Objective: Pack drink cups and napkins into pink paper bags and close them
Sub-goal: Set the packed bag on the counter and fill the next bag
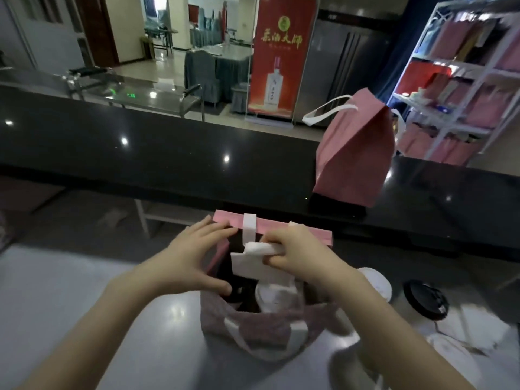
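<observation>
An open pink paper bag (270, 330) with white handles stands on the grey counter just in front of me. A white-lidded cup (274, 298) sits inside it. My left hand (197, 257) rests on the bag's left rim, fingers spread along the paper. My right hand (295, 251) pinches folded white napkins (253, 263) over the bag's mouth, their lower edge hanging inside. A second pink bag (354, 153), closed at the top, stands on the raised black ledge to the right.
Right of the open bag stand a white-lidded cup (375, 285) and a black-lidded cup (425, 302), with loose napkins (478, 327) beyond. The black ledge (168, 161) runs across the back. A white shelf rack (461, 88) with pink bags stands at far right.
</observation>
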